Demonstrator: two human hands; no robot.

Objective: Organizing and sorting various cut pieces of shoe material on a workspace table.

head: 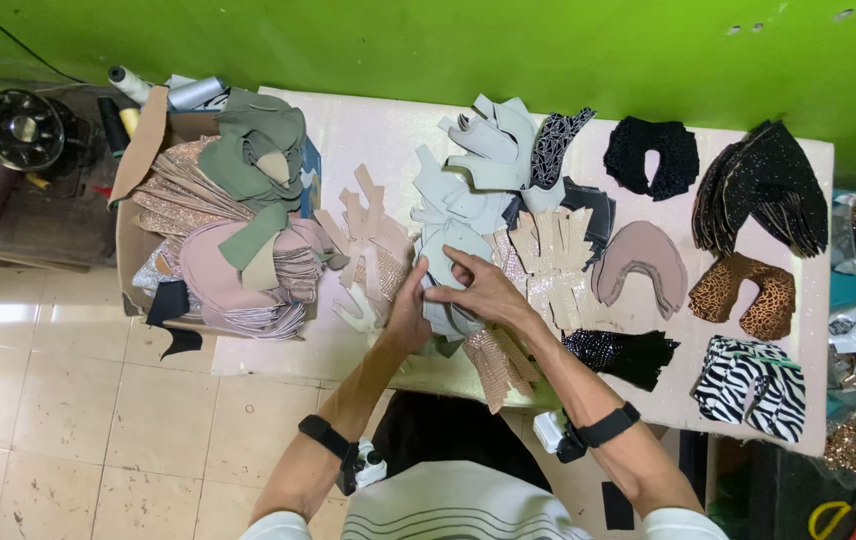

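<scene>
Both hands [453,290] pinch one pale grey piece [448,320] on the table [368,130]
Sorted stacks lie to the right; a full box [133,250] waits left

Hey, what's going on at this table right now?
A person stands at a pale table covered with stacks of cut shoe-upper pieces. Both hands meet over a pile of light grey pieces: the left hand steadies it while the right hand pinches one piece. Leopard and zebra print stacks lie to the right, and a sewing machine sits far left.
</scene>
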